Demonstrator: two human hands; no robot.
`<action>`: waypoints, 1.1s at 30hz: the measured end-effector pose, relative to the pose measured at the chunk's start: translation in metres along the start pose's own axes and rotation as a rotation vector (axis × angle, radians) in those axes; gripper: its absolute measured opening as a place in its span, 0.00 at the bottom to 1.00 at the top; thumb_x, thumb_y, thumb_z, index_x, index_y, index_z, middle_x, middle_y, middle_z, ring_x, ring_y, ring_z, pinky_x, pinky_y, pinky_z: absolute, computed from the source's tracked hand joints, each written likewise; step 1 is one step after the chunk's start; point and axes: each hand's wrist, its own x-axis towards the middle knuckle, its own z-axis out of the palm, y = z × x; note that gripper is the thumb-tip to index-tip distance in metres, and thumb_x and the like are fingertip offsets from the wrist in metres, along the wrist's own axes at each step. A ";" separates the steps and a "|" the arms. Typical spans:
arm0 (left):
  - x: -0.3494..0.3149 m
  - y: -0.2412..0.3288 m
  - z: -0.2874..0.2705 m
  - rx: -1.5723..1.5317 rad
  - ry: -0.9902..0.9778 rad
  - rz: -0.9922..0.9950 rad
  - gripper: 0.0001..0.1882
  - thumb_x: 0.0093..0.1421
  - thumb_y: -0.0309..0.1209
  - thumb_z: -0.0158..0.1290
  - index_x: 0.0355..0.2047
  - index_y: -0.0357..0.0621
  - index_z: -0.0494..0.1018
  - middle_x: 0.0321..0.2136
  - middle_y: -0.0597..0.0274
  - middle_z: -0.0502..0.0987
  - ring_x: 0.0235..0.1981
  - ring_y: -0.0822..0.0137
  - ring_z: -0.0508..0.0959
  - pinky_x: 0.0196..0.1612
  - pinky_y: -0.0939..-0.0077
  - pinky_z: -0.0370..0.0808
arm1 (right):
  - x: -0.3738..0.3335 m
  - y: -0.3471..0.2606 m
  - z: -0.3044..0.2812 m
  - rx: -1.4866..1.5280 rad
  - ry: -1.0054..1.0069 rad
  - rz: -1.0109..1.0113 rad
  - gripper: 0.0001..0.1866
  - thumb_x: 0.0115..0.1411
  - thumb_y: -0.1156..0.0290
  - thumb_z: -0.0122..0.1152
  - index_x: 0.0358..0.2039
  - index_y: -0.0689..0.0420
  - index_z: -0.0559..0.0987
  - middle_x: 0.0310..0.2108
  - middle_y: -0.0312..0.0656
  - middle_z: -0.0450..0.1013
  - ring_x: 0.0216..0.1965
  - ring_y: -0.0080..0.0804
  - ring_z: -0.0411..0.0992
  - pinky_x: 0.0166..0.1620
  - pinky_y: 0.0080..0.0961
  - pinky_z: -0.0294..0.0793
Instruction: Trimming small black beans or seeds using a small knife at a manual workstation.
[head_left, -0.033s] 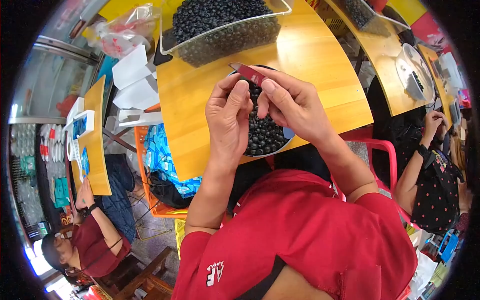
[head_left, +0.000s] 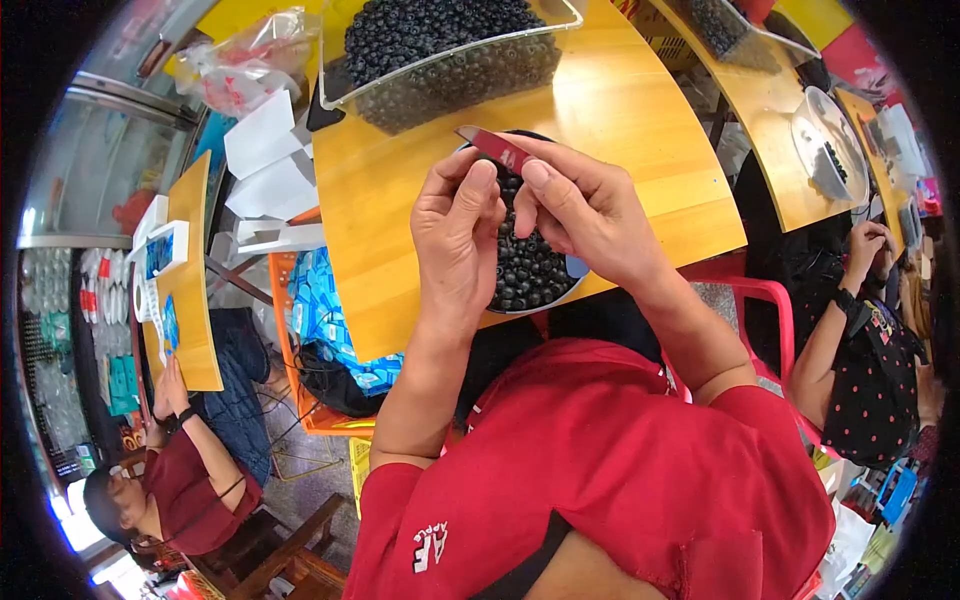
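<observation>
My right hand [head_left: 590, 205] grips a small knife [head_left: 503, 147] with a dark red blade and a pale edge, its tip pointing up and left. Thumb and fingertips of my left hand [head_left: 455, 225] are pinched together beneath the blade; whatever sits between them is hidden. Both hands hover close together over a round bowl [head_left: 556, 304] on the near edge of the table. Small, round, shiny black pieces [head_left: 527, 270] fill the bowl; their exact kind I cannot make out. Something flat and blue [head_left: 577, 266] shows at its right side.
A clear plastic bin [head_left: 450, 85] heaped with similar black pieces stands farther back on the yellow wooden table [head_left: 650, 130]. Left of it, an orange crate [head_left: 285, 330] holds blue packets [head_left: 318, 300]. One person [head_left: 190, 480] sits at far left, another [head_left: 865, 370] at right beside a pink chair [head_left: 765, 290].
The knife's tip has shifted very slightly to the left. Both hands otherwise keep their place and grip.
</observation>
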 end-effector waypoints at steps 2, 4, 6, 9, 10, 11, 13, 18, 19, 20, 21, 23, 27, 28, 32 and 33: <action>0.000 -0.002 -0.003 -0.029 -0.038 0.005 0.10 0.58 0.26 0.55 0.41 0.40 0.71 0.24 0.71 0.70 0.22 0.82 0.66 0.24 0.88 0.63 | 0.001 0.001 0.001 -0.017 0.009 0.009 0.18 0.67 0.68 0.43 0.55 0.61 0.68 0.20 0.34 0.69 0.14 0.10 0.56 0.17 0.09 0.54; 0.001 -0.003 -0.004 -0.058 -0.076 0.010 0.10 0.58 0.26 0.54 0.41 0.40 0.71 0.23 0.71 0.70 0.22 0.81 0.65 0.24 0.88 0.62 | 0.002 0.002 0.000 -0.035 0.020 0.017 0.18 0.66 0.68 0.43 0.55 0.61 0.68 0.20 0.33 0.69 0.14 0.10 0.56 0.17 0.09 0.54; 0.001 -0.002 -0.003 -0.087 -0.100 -0.008 0.10 0.58 0.26 0.54 0.41 0.40 0.71 0.23 0.71 0.69 0.22 0.81 0.65 0.25 0.87 0.63 | 0.002 0.003 0.000 -0.020 0.026 0.034 0.18 0.66 0.68 0.44 0.54 0.61 0.69 0.20 0.32 0.69 0.15 0.09 0.57 0.17 0.08 0.54; -0.002 -0.001 0.007 -0.003 0.003 0.024 0.10 0.58 0.26 0.53 0.41 0.39 0.71 0.22 0.71 0.68 0.21 0.81 0.64 0.24 0.86 0.62 | 0.003 0.003 0.000 -0.038 0.045 0.044 0.17 0.66 0.69 0.45 0.53 0.61 0.70 0.19 0.31 0.68 0.16 0.09 0.57 0.18 0.09 0.54; -0.001 -0.001 0.006 -0.002 0.003 0.023 0.10 0.58 0.26 0.53 0.41 0.39 0.71 0.22 0.71 0.68 0.21 0.81 0.64 0.24 0.86 0.62 | 0.004 0.004 0.000 -0.037 0.046 0.044 0.17 0.66 0.69 0.45 0.53 0.61 0.70 0.19 0.31 0.68 0.16 0.09 0.57 0.18 0.09 0.54; 0.000 -0.001 0.004 0.002 -0.034 0.025 0.10 0.59 0.25 0.53 0.41 0.39 0.71 0.22 0.71 0.68 0.21 0.81 0.64 0.24 0.86 0.62 | 0.004 0.005 0.001 -0.045 0.050 0.024 0.16 0.65 0.70 0.46 0.52 0.61 0.70 0.19 0.31 0.68 0.15 0.09 0.56 0.18 0.09 0.54; 0.001 -0.002 0.000 0.006 -0.070 0.027 0.10 0.59 0.25 0.53 0.41 0.39 0.71 0.22 0.72 0.67 0.21 0.81 0.63 0.24 0.86 0.61 | 0.005 0.007 0.001 -0.052 0.055 0.004 0.16 0.65 0.70 0.46 0.51 0.61 0.71 0.19 0.30 0.68 0.15 0.09 0.56 0.18 0.09 0.53; 0.003 -0.005 -0.002 -0.085 -0.136 0.016 0.10 0.60 0.25 0.52 0.42 0.39 0.71 0.23 0.71 0.69 0.21 0.81 0.63 0.25 0.87 0.61 | 0.010 0.017 -0.004 0.018 0.044 0.021 0.15 0.65 0.70 0.47 0.50 0.62 0.72 0.18 0.31 0.68 0.16 0.09 0.57 0.17 0.09 0.54; 0.003 -0.005 -0.001 -0.084 -0.136 0.015 0.10 0.60 0.25 0.52 0.42 0.39 0.71 0.23 0.71 0.69 0.21 0.81 0.63 0.25 0.87 0.61 | 0.010 0.017 -0.006 0.019 0.045 0.022 0.15 0.65 0.70 0.47 0.50 0.62 0.72 0.18 0.31 0.68 0.16 0.09 0.57 0.17 0.09 0.54; 0.003 -0.005 -0.001 -0.080 -0.116 -0.007 0.10 0.60 0.26 0.52 0.42 0.39 0.71 0.22 0.71 0.68 0.21 0.81 0.62 0.25 0.87 0.60 | 0.009 0.015 -0.008 0.040 0.034 0.070 0.15 0.65 0.70 0.47 0.48 0.63 0.72 0.18 0.31 0.67 0.17 0.11 0.59 0.19 0.11 0.57; 0.003 -0.004 0.000 -0.076 -0.095 -0.027 0.10 0.60 0.26 0.52 0.41 0.39 0.71 0.22 0.71 0.68 0.21 0.81 0.62 0.24 0.87 0.60 | 0.009 0.013 -0.009 0.062 0.021 0.117 0.14 0.64 0.70 0.46 0.47 0.64 0.73 0.18 0.30 0.67 0.17 0.13 0.61 0.20 0.12 0.60; 0.004 -0.005 0.004 -0.069 -0.087 -0.014 0.10 0.60 0.26 0.52 0.41 0.39 0.71 0.22 0.71 0.68 0.21 0.81 0.62 0.24 0.86 0.60 | 0.008 0.009 -0.009 0.103 0.014 0.121 0.15 0.65 0.69 0.46 0.48 0.63 0.72 0.17 0.30 0.66 0.16 0.12 0.60 0.19 0.11 0.58; 0.004 -0.005 0.004 -0.023 -0.074 0.015 0.10 0.60 0.28 0.52 0.41 0.39 0.72 0.22 0.71 0.68 0.19 0.82 0.61 0.22 0.88 0.59 | 0.007 0.003 -0.007 0.155 0.008 0.136 0.17 0.65 0.68 0.44 0.50 0.63 0.71 0.17 0.30 0.66 0.15 0.12 0.58 0.17 0.11 0.56; 0.004 -0.004 0.005 -0.022 -0.075 0.014 0.10 0.60 0.28 0.52 0.41 0.39 0.72 0.22 0.71 0.68 0.19 0.82 0.61 0.22 0.88 0.59 | 0.007 0.003 -0.007 0.156 0.010 0.135 0.17 0.65 0.68 0.44 0.50 0.63 0.71 0.17 0.30 0.66 0.15 0.12 0.58 0.17 0.11 0.56; 0.003 -0.005 0.011 -0.004 -0.029 -0.024 0.10 0.60 0.29 0.53 0.41 0.41 0.71 0.20 0.72 0.67 0.16 0.82 0.59 0.19 0.89 0.56 | 0.007 0.001 -0.009 0.172 0.021 0.150 0.17 0.65 0.68 0.44 0.50 0.63 0.71 0.17 0.30 0.66 0.15 0.12 0.58 0.18 0.11 0.57; 0.004 -0.006 0.011 -0.002 -0.001 -0.039 0.10 0.60 0.29 0.53 0.41 0.42 0.71 0.19 0.72 0.66 0.16 0.83 0.59 0.18 0.90 0.55 | 0.006 0.000 -0.009 0.161 0.022 0.141 0.17 0.65 0.67 0.44 0.51 0.62 0.70 0.17 0.30 0.66 0.15 0.12 0.58 0.18 0.11 0.57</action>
